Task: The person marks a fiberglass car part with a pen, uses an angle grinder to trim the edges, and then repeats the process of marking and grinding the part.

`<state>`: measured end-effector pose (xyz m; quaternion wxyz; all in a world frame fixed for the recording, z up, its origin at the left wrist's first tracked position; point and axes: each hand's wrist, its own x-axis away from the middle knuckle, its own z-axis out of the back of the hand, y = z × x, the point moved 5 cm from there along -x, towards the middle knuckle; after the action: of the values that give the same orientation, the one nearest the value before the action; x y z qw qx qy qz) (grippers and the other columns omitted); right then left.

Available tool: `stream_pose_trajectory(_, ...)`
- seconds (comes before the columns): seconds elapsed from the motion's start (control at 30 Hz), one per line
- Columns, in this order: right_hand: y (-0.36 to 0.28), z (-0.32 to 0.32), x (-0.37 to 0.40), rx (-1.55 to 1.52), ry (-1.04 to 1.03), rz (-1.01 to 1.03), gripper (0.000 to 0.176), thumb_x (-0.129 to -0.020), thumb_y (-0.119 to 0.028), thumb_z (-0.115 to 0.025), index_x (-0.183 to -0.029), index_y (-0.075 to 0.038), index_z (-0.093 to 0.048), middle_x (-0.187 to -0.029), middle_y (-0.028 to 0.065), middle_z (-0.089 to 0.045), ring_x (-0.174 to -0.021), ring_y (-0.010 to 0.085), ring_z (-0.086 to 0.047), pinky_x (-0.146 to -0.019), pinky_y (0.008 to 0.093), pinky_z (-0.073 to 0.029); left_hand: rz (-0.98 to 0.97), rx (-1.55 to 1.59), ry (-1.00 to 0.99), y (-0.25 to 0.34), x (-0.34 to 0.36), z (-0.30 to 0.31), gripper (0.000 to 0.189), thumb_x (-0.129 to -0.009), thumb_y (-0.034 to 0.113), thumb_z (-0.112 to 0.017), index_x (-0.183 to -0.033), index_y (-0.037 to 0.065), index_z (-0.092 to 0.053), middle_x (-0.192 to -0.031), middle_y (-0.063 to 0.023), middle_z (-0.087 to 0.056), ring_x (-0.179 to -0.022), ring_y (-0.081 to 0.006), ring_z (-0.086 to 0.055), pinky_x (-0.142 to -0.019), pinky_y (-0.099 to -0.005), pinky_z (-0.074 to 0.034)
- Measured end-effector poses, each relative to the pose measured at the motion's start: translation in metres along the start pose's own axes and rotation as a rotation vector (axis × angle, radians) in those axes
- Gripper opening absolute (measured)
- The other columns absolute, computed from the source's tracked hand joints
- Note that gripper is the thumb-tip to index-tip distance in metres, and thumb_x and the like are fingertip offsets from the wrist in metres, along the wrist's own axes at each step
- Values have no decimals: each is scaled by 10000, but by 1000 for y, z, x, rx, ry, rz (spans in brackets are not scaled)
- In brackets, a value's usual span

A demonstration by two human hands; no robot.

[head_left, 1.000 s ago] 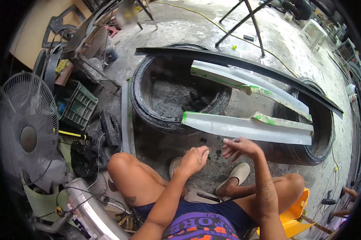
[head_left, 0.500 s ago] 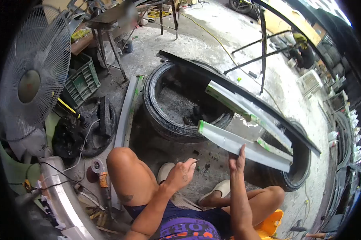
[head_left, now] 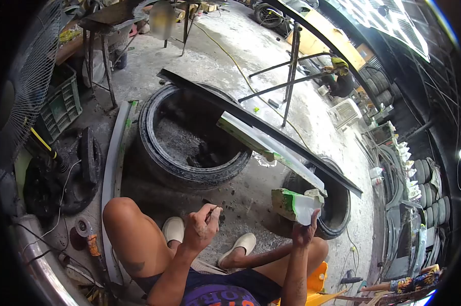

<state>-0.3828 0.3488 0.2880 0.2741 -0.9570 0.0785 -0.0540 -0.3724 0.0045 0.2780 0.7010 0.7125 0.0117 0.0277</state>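
Note:
My right hand (head_left: pixel 304 233) grips a grey-white moulded strip (head_left: pixel 306 208) with green, rough edges. The strip is turned nearly end-on to me, above the tyre at the right. My left hand (head_left: pixel 204 224) is closed, with thumb and fingers pinched together in front of my knees. Something small may be between its fingertips, too small to name. A similar grey-white strip (head_left: pixel 271 144) lies beside a long black strip (head_left: pixel 256 125), both spanning the large tyre (head_left: pixel 189 176) and the smaller tyre (head_left: pixel 343 214).
Another pale strip (head_left: pixel 115 153) lies by my left knee. An angle grinder (head_left: pixel 91 239), a green crate (head_left: pixel 59 112) and a fan (head_left: pixel 34 76) are at the left. A metal stand (head_left: pixel 292 76) rises behind the tyres. Another person (head_left: pixel 340 79) crouches farther back.
The strip in my right hand has swung from lying lengthwise to nearly end-on. My left hand stays pinched before my knees. The view has shifted to the right.

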Motion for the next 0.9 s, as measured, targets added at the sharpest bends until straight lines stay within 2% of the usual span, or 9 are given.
stream_pose_trajectory(0.1,-2,-1,3,19,6,9,461,-1011,-383,-486,-1296,-21,-502,-1198,125,-637,-996,207,-668,-764,327,-609,-25,-9,-5,-3,1,0,182,-961,138,-562,-919,-29,-624,-541,-82,-568,-480,-119,-579,-470,-296,-428)
stream_pose_trajectory(0.2,7,6,5,-167,-100,-132,470,-1003,-389,-504,-1306,-30,-507,-1218,129,-627,-1054,223,-645,-882,383,-568,-6,-3,11,1,2,2,189,-964,141,-559,-926,-31,-628,-538,-81,-565,-479,-118,-576,-467,-296,-422)
stream_pose_trajectory(0.27,20,28,7,-130,77,-77,499,-977,-436,-532,-1304,-60,-527,-1256,106,-613,-1128,237,-602,-1010,431,-473,20,-3,27,3,1,6,196,-967,146,-556,-931,-32,-631,-535,-77,-563,-477,-115,-573,-463,-294,-414)
stream_pose_trajectory(0.37,57,49,10,-41,77,-56,563,-940,-508,-537,-1316,-89,-519,-1275,58,-591,-1167,216,-552,-1034,420,-438,29,4,81,2,1,15,216,-976,160,-547,-937,-33,-638,-533,-54,-561,-482,-93,-548,-462,-273,-394)
stream_pose_trajectory(0.4,75,51,9,31,112,-61,684,-851,-638,-561,-1317,-138,-525,-1259,16,-593,-1156,193,-540,-1025,397,-436,50,48,134,-3,0,20,226,-980,165,-544,-934,-32,-644,-535,-40,-561,-488,-79,-532,-462,-261,-382)
stream_pose_trajectory(0.5,120,71,4,-221,91,-211,782,-732,-713,-618,-1291,-170,-551,-1209,0,-624,-1092,192,-573,-1039,387,-429,64,109,225,-10,0,29,226,-990,181,-537,-935,-19,-628,-542,-15,-550,-490,-53,-494,-457,-237,-354)
stream_pose_trajectory(0.53,132,85,0,-74,199,-205,871,-652,-778,-615,-1310,-213,-535,-1241,-34,-603,-1146,171,-535,-1036,396,-424,54,151,275,-10,-1,33,218,-996,191,-534,-940,-7,-607,-547,-4,-540,-486,-41,-472,-454,-225,-339)
stream_pose_trajectory(0.8,190,115,-26,-174,479,-25,968,-635,-839,-547,-1402,-256,-449,-1424,-87,-459,-1295,183,-408,-1113,472,-320,79,36,285,-29,-2,29,211,-998,194,-539,-893,11,-556,-562,9,-526,-495,-42,-501,-463,-211,-357)
stream_pose_trajectory(0.9,201,118,-37,-292,458,-81,1000,-647,-885,-474,-1427,-263,-401,-1451,-96,-408,-1308,157,-365,-1131,405,-276,108,-24,280,-46,-3,27,223,-988,189,-548,-885,-3,-592,-575,-3,-553,-504,-48,-519,-469,-218,-371)
